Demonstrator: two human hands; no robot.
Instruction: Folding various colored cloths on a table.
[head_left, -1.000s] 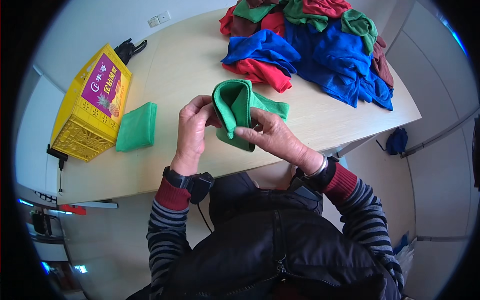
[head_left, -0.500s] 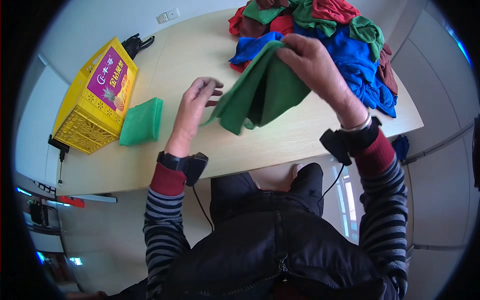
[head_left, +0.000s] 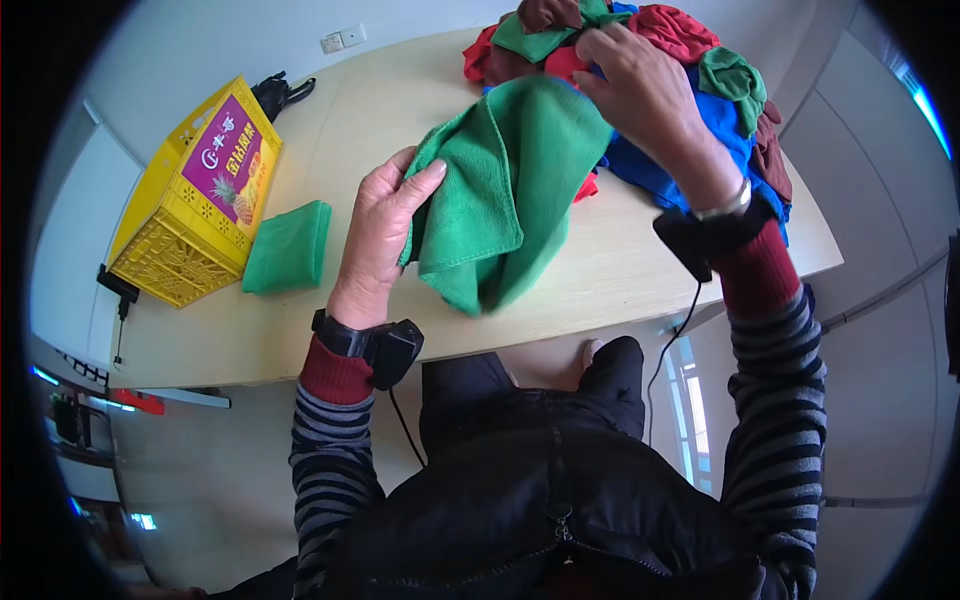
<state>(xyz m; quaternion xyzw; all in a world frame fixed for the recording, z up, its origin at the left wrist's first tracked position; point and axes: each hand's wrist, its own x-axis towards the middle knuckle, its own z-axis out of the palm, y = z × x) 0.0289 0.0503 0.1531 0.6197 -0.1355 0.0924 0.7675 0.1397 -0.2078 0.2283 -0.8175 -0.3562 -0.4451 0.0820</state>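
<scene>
A green cloth (head_left: 475, 190) with a stitched hem hangs loosely over the table, partly folded over itself. My left hand (head_left: 385, 215) is closed on its left edge, thumb on top and the other fingers largely behind the fabric. By the cloth's upper right edge is my right hand (head_left: 650, 100), its fingers loosely curled and apart from the thumb. No fabric shows pinched there, though the thumb is close to the cloth. To the left, a folded green cloth (head_left: 288, 247) lies flat on the table beside the crate.
A yellow plastic crate (head_left: 190, 190) with a purple printed panel stands at the table's left. Behind it lies a black strapped item (head_left: 282, 97). A heap of red, blue, brown and green cloths (head_left: 675, 40) covers the back right of the pale table (head_left: 390, 90).
My left hand has moved up and right and taken hold of the green cloth. My right hand has risen away from the edge it was pinching, and the cloth has swung wider.
</scene>
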